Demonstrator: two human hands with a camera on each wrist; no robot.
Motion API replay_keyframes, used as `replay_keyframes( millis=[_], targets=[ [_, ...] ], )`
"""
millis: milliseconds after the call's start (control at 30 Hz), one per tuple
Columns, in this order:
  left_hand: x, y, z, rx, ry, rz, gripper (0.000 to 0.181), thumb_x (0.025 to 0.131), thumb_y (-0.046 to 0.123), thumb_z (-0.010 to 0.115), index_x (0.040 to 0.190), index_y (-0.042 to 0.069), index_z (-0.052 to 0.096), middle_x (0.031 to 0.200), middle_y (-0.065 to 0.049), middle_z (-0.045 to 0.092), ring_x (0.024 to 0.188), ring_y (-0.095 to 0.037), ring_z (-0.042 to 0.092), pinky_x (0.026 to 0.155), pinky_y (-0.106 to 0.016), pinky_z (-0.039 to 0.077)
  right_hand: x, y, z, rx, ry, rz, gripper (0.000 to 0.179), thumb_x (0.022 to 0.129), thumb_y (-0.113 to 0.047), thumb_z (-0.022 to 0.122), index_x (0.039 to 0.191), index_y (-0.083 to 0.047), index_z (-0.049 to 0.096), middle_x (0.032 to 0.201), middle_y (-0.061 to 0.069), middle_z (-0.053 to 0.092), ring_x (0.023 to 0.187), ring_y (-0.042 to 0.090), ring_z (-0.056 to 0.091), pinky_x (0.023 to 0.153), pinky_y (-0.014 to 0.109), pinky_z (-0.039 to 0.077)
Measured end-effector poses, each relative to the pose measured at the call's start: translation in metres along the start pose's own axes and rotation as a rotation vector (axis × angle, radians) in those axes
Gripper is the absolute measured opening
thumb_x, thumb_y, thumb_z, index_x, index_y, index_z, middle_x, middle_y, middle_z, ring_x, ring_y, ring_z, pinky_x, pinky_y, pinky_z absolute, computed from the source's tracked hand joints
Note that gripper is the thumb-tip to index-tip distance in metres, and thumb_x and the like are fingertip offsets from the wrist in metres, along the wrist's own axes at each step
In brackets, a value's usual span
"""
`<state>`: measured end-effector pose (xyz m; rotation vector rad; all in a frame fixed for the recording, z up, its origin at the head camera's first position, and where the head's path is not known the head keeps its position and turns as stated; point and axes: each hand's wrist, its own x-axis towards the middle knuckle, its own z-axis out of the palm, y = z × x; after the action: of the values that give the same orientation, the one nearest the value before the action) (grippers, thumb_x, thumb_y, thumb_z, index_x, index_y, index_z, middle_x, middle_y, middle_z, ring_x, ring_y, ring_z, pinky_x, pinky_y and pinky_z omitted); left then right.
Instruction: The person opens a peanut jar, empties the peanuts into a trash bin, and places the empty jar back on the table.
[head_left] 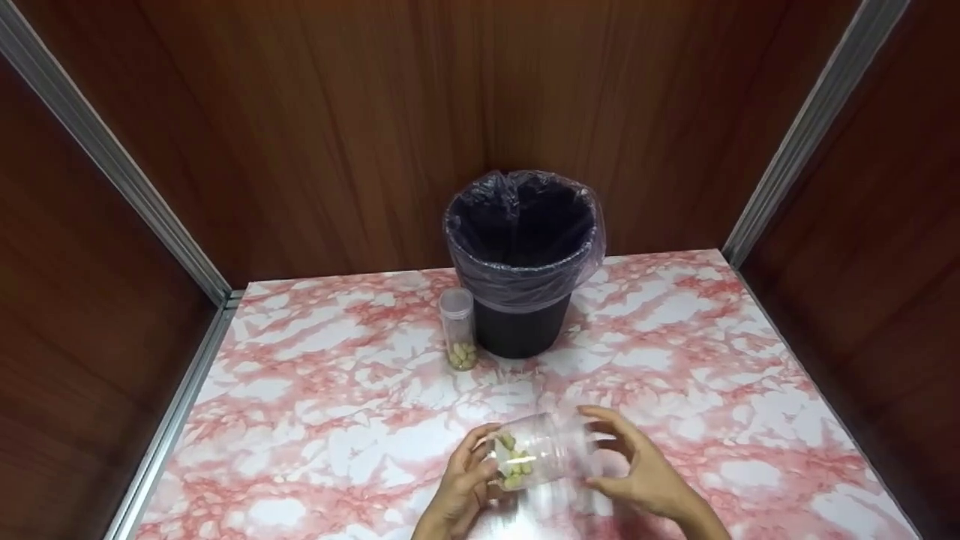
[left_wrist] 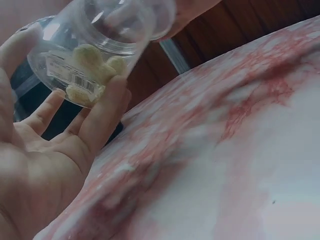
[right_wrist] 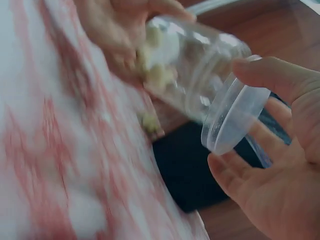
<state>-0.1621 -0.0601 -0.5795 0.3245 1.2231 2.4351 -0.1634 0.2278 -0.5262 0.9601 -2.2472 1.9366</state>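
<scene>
A clear plastic jar [head_left: 536, 450] lies tilted on its side between the two hands, above the table. Several peanuts in their shells [left_wrist: 95, 65] have gathered toward its base, beside a white barcode label [left_wrist: 75, 75]. My left hand [head_left: 465, 476] grips the jar round its base end. At the mouth end, my right hand [head_left: 645, 469] holds the translucent lid [right_wrist: 235, 115] by its rim, thumb on one side and fingers on the other. Whether the lid touches the jar's mouth I cannot tell; that end is blurred in the head view.
A black bin [head_left: 521, 330] lined with a purple bag stands at the back of the marbled red-and-white table [head_left: 315, 427]. Against its left side is a tall clear jar [head_left: 458, 330] with similar peanuts at the bottom. Brown panels [head_left: 300, 150] enclose the table.
</scene>
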Motion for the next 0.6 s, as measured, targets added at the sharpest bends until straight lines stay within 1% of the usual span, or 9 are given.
replay_keyframes(
  millis=[100,167,200,300,333,433,500,533,600],
  targets=[
    [-0.005,0.003,-0.005,-0.015,0.009,0.016,0.057,0.095,0.007,0.057,0.144,0.000,0.030,0.130,-0.020,0.046,0.088,-0.024,0.064,0.072,-0.045,0.058,-0.006,0.004,-0.014,-0.133,0.101,0.086,0.080,0.067,0.006,0.084,0.137,-0.003,0.047,0.134,0.018,0.050,0.113,0.027,0.054,0.090,0.039,0.050],
    [-0.007,0.005,-0.008,-0.014,0.010,0.023,0.059,0.095,0.007,0.057,0.146,-0.001,0.027,0.132,-0.020,0.045,0.092,-0.027,0.064,0.072,-0.044,0.058,-0.009,0.010,-0.027,-0.271,0.153,0.125,0.078,0.064,0.003,0.087,0.133,-0.005,0.052,0.131,0.014,0.054,0.108,0.024,0.055,0.085,0.041,0.052],
    [-0.008,0.006,-0.009,-0.016,0.011,0.024,0.060,0.096,0.007,0.057,0.146,-0.001,0.025,0.133,-0.020,0.045,0.094,-0.028,0.064,0.073,-0.044,0.058,-0.011,0.013,-0.034,-0.334,0.174,0.155,0.077,0.062,0.002,0.088,0.132,-0.006,0.054,0.130,0.011,0.056,0.107,0.025,0.055,0.083,0.043,0.052],
    [-0.011,0.007,-0.012,-0.026,0.026,0.020,0.060,0.096,0.007,0.056,0.147,0.000,0.024,0.134,-0.021,0.045,0.096,-0.028,0.064,0.073,-0.043,0.058,-0.016,0.025,-0.059,-0.497,0.215,0.211,0.076,0.060,0.000,0.089,0.129,-0.007,0.057,0.130,0.011,0.056,0.108,0.031,0.054,0.082,0.051,0.052],
    [-0.012,0.008,-0.012,-0.028,0.035,0.017,0.060,0.096,0.007,0.056,0.147,0.000,0.025,0.134,-0.021,0.045,0.096,-0.028,0.064,0.074,-0.044,0.058,-0.017,0.030,-0.068,-0.541,0.221,0.220,0.076,0.061,0.000,0.088,0.129,-0.006,0.057,0.130,0.014,0.055,0.109,0.034,0.054,0.083,0.054,0.051],
    [-0.014,0.009,-0.014,-0.035,0.056,0.010,0.060,0.096,0.008,0.057,0.147,0.003,0.026,0.134,-0.020,0.045,0.094,-0.027,0.064,0.078,-0.049,0.056,-0.021,0.043,-0.097,-0.640,0.226,0.284,0.073,0.065,-0.002,0.086,0.130,-0.004,0.055,0.133,0.022,0.050,0.118,0.044,0.048,0.090,0.064,0.044],
    [-0.015,0.009,-0.014,-0.032,0.061,0.010,0.060,0.096,0.008,0.057,0.147,0.003,0.025,0.135,-0.021,0.044,0.095,-0.027,0.065,0.080,-0.054,0.054,-0.022,0.050,-0.117,-0.699,0.224,0.322,0.072,0.068,-0.005,0.085,0.132,-0.001,0.053,0.134,0.027,0.046,0.119,0.049,0.045,0.093,0.068,0.040],
    [-0.015,0.009,-0.014,-0.035,0.061,0.009,0.060,0.096,0.008,0.057,0.147,0.003,0.025,0.136,-0.021,0.044,0.096,-0.028,0.065,0.082,-0.057,0.053,-0.022,0.053,-0.128,-0.731,0.227,0.329,0.071,0.069,-0.006,0.085,0.132,0.001,0.052,0.133,0.030,0.045,0.117,0.051,0.044,0.093,0.069,0.038],
    [-0.014,0.008,-0.014,-0.036,0.058,0.008,0.060,0.096,0.009,0.057,0.147,0.003,0.025,0.137,-0.022,0.043,0.098,-0.030,0.064,0.084,-0.059,0.051,-0.022,0.057,-0.147,-0.783,0.238,0.346,0.072,0.070,-0.008,0.085,0.133,0.003,0.051,0.132,0.034,0.044,0.114,0.054,0.045,0.092,0.069,0.038]
  ],
)
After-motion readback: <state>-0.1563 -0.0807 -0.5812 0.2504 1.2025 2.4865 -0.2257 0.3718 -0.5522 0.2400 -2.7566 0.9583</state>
